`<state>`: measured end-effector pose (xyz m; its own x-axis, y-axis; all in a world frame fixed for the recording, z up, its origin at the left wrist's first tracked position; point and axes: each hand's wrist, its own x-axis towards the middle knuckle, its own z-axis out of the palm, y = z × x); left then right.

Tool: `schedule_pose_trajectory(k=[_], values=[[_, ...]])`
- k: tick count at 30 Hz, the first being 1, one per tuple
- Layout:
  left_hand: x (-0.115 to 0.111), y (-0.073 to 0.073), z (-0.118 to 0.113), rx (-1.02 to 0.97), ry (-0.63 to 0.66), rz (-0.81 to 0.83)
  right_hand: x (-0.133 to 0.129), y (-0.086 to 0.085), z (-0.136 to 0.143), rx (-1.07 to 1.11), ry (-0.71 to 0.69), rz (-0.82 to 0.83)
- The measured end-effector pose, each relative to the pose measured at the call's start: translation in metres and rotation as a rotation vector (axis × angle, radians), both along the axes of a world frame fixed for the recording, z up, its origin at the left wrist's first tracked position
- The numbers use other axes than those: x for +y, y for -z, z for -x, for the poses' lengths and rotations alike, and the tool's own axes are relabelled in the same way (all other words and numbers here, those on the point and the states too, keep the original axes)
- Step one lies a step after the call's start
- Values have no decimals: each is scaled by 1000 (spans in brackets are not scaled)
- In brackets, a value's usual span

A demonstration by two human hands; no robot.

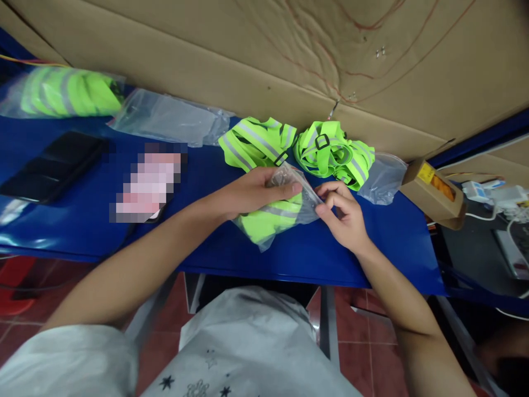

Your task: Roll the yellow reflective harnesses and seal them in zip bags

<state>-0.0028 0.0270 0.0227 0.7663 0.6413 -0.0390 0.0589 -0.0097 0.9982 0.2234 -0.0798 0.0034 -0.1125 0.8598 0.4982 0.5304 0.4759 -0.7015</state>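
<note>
Pale grey shirt fabric (pixel 248 342), printed with dark stars and a snowflake, occupied the near foreground, below the front edge of a blue table (pixel 397 242). Above the table, between the two hands, was a clear plastic bag (pixel 270 223) containing a folded fluorescent green strap with a grey stripe; whether the bag touched the tabletop could not be told. The left hand (pixel 257 194) grasped the bag from its left side, thumb laid across the upper part. The right hand (pixel 346 219) pinched the bag's right edge between thumb and fingertips. Just behind the hands lay two strap bundles (pixel 334 149), each with a black buckle; a flat clear bag (pixel 384 179) and a cardboard box (pixel 433 193) stood to their right. To the left lay further clear bags (pixel 169 118), a bagged green bundle (pixel 68 94), a dark flat object (pixel 55 165) and a pixelated pink item (pixel 151 182).
</note>
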Motion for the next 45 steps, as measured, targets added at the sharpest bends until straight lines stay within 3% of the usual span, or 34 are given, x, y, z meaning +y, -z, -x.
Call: schedule_pose_trajectory(k=[4, 9, 16, 21, 26, 31, 39, 42, 45], values=[[-5, -2, -2, -71, -95, -23, 2, -3, -4, 24, -8, 41], [-3, -5, 3, -89, -81, -51, 1, 0, -7, 74, -88, 88], [0, -2, 0, -158, -154, -48, 3, 6, 3, 261, 105, 222], [0, 1, -2, -157, -166, -207, 5, -4, 0, 332, 85, 295], [1, 3, -2, -139, -157, -179, 5, -6, -6, 229, -12, 424], [5, 6, -3, -63, -210, -179, 4, -1, -10, 80, 1, 299], [2, 7, -3, -68, -84, -167, 4, 0, -5, 223, -140, 445], [-5, 7, -5, -60, -24, -205, 2, 0, 1, 276, -100, 442], [-7, 8, -5, -56, -44, -243, 0, 1, 4, 252, -73, 404]])
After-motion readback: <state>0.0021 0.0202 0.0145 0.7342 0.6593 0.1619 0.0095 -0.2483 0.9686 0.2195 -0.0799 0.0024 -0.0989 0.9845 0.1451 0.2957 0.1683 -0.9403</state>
